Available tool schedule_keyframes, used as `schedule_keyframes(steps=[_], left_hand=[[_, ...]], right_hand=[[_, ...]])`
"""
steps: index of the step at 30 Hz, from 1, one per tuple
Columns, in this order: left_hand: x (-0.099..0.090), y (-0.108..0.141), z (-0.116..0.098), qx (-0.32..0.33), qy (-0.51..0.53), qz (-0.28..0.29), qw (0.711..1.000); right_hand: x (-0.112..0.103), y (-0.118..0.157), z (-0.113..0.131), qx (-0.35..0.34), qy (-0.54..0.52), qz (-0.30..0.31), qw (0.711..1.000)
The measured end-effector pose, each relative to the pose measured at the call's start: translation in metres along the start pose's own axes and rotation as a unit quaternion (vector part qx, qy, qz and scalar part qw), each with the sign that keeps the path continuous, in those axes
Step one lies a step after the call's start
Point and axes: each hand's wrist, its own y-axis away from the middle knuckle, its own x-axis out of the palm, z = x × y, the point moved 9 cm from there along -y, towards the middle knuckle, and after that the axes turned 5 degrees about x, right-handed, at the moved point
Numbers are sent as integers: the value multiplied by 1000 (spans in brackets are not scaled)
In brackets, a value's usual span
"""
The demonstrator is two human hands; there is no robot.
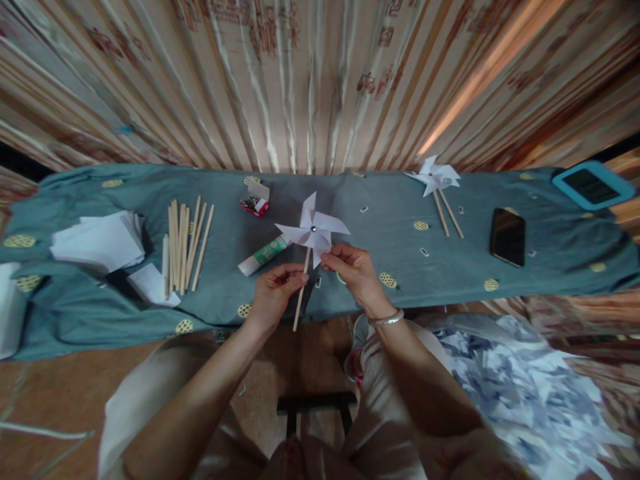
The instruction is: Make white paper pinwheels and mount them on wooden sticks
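A white paper pinwheel (324,223) was above the middle part of the table (370,273), which carried a blue-green cloth with yellow pineapples, and I take this pinwheel as the landmark for all places. Its wooden stick (299,307) went down from it, at a slight slant, and a small round metal head (313,229) was visible at its centre. The left hand (273,293) was closed on this stick, with thumb and fingers pinching it just below the blades. The right hand (353,270) pinched the lowest blade between thumb and fingers, and the two hands were near each other but apart. To the left of the pinwheel, and very near, lay a glue stick (265,255); behind that side stood a small open box (256,200) with metal pieces. Farther left there were loose wooden sticks (187,247) lying side by side, and then a stack of white paper (103,243). To the right of the pinwheel, well apart and farther back, two other paper pinwheels (435,177) lay overlapping. Beyond these, more to the right, was a dark smartphone (508,237).
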Motion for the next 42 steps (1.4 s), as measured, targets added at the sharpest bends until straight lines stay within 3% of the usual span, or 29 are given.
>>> schedule_keyframes(steps=[24,42], left_hand=[[2,0,3,-20,30,-22,999],[5,1,3,-9,26,-1,1000]], right_hand=[[11,0,-11,-9,-15,30,999],[15,2,-10,-14,-9,34,999]])
